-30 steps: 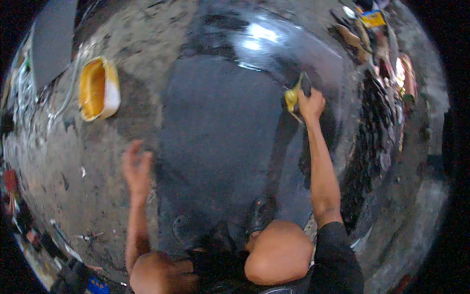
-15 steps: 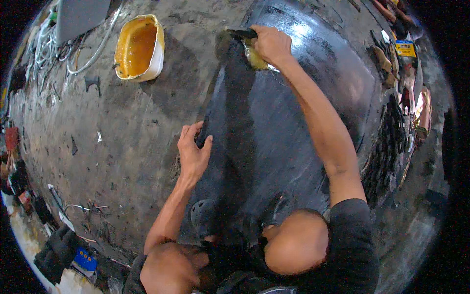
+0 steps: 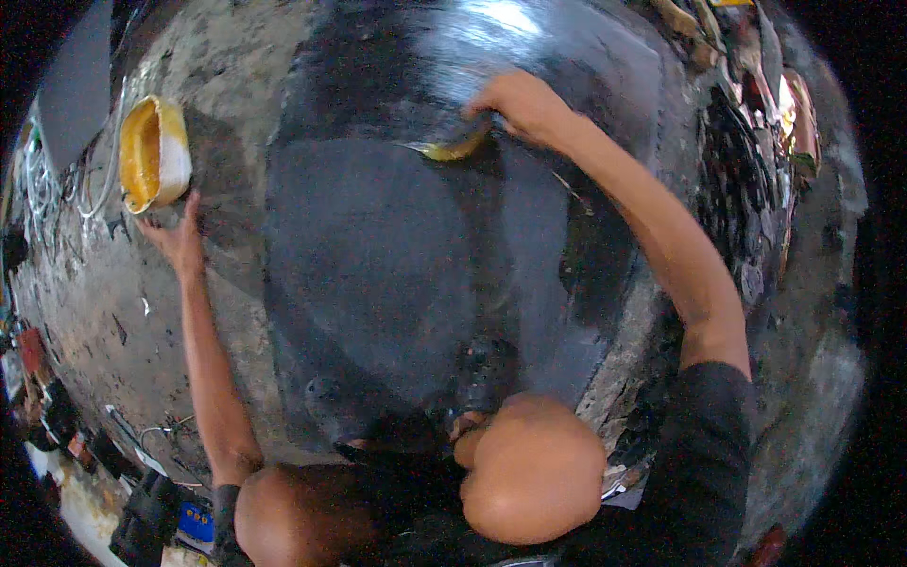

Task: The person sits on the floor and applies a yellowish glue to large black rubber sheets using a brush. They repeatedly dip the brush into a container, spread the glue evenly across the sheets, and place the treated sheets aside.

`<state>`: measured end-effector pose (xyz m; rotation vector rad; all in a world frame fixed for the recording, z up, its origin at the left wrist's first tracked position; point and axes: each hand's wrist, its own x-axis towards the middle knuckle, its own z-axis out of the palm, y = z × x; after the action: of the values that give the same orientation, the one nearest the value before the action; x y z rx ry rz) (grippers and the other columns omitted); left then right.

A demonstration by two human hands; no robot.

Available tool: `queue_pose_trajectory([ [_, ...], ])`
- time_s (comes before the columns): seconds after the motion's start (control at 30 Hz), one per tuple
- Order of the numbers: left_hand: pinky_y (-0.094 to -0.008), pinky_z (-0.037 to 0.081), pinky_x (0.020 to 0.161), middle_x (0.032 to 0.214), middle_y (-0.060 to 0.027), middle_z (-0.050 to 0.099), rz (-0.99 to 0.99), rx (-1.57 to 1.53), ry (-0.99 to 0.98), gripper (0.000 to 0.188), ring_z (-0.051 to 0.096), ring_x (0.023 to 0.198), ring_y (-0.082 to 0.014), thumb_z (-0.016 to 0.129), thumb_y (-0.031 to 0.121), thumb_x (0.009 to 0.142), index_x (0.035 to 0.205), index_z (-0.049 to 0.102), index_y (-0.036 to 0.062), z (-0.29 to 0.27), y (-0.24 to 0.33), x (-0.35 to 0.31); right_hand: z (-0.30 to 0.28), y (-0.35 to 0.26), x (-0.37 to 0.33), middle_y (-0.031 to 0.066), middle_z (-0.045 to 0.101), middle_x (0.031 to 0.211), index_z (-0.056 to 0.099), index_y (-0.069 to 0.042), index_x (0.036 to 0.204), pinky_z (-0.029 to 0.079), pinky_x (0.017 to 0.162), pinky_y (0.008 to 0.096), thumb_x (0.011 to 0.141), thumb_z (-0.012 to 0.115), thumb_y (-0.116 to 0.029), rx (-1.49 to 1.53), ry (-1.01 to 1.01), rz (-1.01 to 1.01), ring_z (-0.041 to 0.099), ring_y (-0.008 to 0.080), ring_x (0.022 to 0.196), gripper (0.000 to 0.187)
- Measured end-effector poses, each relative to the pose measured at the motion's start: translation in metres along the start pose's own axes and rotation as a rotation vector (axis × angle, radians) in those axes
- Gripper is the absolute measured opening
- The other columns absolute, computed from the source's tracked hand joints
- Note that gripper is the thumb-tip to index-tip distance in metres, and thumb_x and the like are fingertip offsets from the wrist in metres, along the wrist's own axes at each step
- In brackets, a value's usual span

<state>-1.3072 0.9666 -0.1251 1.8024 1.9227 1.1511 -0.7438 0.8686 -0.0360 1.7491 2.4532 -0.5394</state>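
A dark flat spreader, mostly covered by the fingers, is pinched in my right hand. Along its lower edge lies a bead of amber, glue-like paste on a large black sheet. Beyond this bead the sheet looks wet and shiny; nearer me it is dull. My left hand is stretched out to the near end of a white tub, thumb and fingers apart. The tub contains amber paste. Whether the fingertips touch the tub I cannot tell.
My knees and feet are at the sheet's near end. Dark scraps are piled along the right. At the far left stands a grey panel beside pale hoses. A blue box lies at the lower left.
My left hand has left the sheet's edge and reached left to the tub. My right hand has drawn the spreader nearer over the sheet. The whole view has shifted.
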Motion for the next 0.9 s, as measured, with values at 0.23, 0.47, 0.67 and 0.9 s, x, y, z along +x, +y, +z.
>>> queue_pose_trajectory([
  [0.23, -0.0434, 0.043, 0.113, 0.142, -0.0299, 0.051, -0.352, -0.184, 0.089, 0.129, 0.057, 0.127, -0.0395, 0.098, 0.049, 0.06, 0.144, 0.022, -0.0123, 0.031, -0.058, 0.064, 0.08, -0.024, -0.256, 0.0071, 0.073, 0.11, 0.074, -0.014, 0.111, 0.046, 0.098, 0.0423, 0.07, 0.054, 0.013, 0.105, 0.325, 0.354, 0.065, 0.0319, 0.11, 0.053],
  [0.47, -0.0438, 0.044, 0.112, 0.141, -0.0274, 0.052, -0.398, 0.024, 0.138, 0.123, 0.055, 0.129, -0.0382, 0.096, 0.039, 0.068, 0.148, 0.019, -0.012, -0.012, -0.014, -0.018, 0.151, -0.16, -0.311, 0.0122, 0.074, 0.115, 0.073, -0.011, 0.12, 0.05, 0.094, 0.0443, 0.078, 0.068, -0.001, 0.048, 0.643, 0.63, 0.067, 0.0338, 0.111, 0.043],
  [0.67, -0.0404, 0.047, 0.109, 0.138, -0.0174, 0.058, -0.2, -0.336, -0.314, 0.061, 0.056, 0.126, -0.0278, 0.078, 0.015, 0.092, 0.142, 0.05, -0.0045, -0.09, -0.024, -0.123, 0.117, -0.096, -0.302, 0.0271, 0.064, 0.076, 0.061, 0.003, 0.078, 0.045, 0.068, 0.0519, 0.087, 0.074, -0.038, 0.127, 0.743, 1.277, 0.064, 0.046, 0.075, 0.044],
  [0.9, -0.0363, 0.05, 0.095, 0.123, -0.0139, 0.065, 0.02, -0.04, -0.456, 0.043, 0.062, 0.111, -0.0262, 0.075, 0.004, 0.085, 0.127, 0.066, 0.0039, -0.114, 0.059, -0.212, 0.085, -0.118, -0.063, 0.0252, 0.072, 0.095, 0.075, -0.001, 0.099, 0.052, 0.084, 0.0529, 0.081, 0.074, -0.04, 0.169, 0.632, 0.998, 0.069, 0.0452, 0.095, 0.043],
])
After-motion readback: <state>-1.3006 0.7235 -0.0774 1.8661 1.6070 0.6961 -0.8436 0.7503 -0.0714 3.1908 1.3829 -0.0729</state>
